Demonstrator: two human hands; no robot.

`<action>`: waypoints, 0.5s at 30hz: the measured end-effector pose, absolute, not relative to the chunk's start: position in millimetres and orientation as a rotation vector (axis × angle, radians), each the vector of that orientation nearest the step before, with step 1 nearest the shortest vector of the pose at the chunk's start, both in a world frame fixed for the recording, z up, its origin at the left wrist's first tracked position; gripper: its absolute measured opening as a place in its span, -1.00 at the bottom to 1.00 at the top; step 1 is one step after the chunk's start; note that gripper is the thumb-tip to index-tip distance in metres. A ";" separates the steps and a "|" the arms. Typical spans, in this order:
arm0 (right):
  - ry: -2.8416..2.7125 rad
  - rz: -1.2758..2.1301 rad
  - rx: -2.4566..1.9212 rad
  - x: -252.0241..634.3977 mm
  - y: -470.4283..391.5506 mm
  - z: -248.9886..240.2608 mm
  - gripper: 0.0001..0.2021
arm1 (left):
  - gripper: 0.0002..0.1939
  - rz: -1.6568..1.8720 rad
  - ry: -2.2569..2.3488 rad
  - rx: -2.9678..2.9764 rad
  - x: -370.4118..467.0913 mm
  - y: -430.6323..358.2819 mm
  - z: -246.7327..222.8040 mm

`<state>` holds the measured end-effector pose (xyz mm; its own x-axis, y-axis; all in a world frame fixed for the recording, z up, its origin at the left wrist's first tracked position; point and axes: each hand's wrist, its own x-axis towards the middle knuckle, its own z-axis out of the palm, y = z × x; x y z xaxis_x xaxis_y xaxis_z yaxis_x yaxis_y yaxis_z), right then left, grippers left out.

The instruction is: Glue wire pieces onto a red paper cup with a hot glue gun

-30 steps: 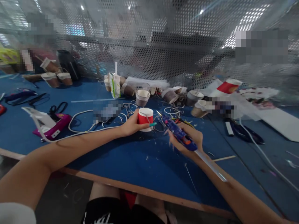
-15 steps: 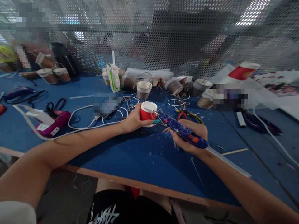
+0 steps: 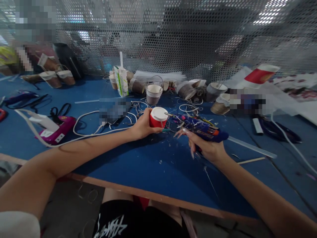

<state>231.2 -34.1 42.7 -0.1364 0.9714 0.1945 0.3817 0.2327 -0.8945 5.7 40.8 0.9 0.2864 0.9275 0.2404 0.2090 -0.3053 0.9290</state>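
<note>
A red paper cup point(image 3: 157, 123) stands upside down on the blue table, its white base facing up. My left hand point(image 3: 143, 125) is wrapped round its left side, thumb along the front. My right hand point(image 3: 206, 145) grips a blue hot glue gun point(image 3: 198, 127), which is covered in stringy glue. A clear glue stick point(image 3: 252, 147) juts out of the gun's rear. The metal nozzle points left at the right edge of the cup's base; whether it touches cannot be made out.
Wrapped cups point(image 3: 154, 94) and a drink carton point(image 3: 121, 81) line the back by a perforated metal screen point(image 3: 158, 39). A phone point(image 3: 116, 112) with a white cable lies left of the cup. A purple glue gun point(image 3: 56, 130) rests further left. Glue strands litter the table point(image 3: 148, 165).
My right hand has turned the glue gun more level. Its nozzle has shifted from over the middle of the cup's base to the base's right edge. The left hand keeps its hold.
</note>
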 end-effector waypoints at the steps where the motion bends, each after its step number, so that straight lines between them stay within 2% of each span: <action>1: -1.641 0.883 -1.287 231.5 -33.4 42.1 -0.53 | -0.17 1.084 1.022 1.754 5.5 41.1 -0.5; 4: -1.558 0.890 -1.318 232.8 -29.7 40.6 -0.55 | 0.07 1.214 0.894 1.906 2.1 41.8 -7.9; 7: -1.527 0.845 -1.311 234.9 -24.5 41.4 -0.43 | 0.22 1.436 0.818 2.058 -3.4 39.4 -11.2; 9: -1.500 0.813 -1.275 234.9 -21.9 44.9 -0.40 | 0.13 1.613 0.794 2.145 -3.5 31.9 -3.6; 12: -1.442 0.821 -1.216 231.4 -20.5 52.8 -0.41 | -0.20 1.940 0.532 2.140 3.9 -1.0 20.4; 14: -1.401 0.834 -1.188 228.4 -20.6 56.9 -0.40 | -0.38 2.005 0.438 1.900 6.8 -44.1 30.3; 15: -1.389 0.833 -1.178 227.2 -20.8 58.0 -0.40 | -0.42 1.914 0.491 1.801 4.5 -72.1 28.6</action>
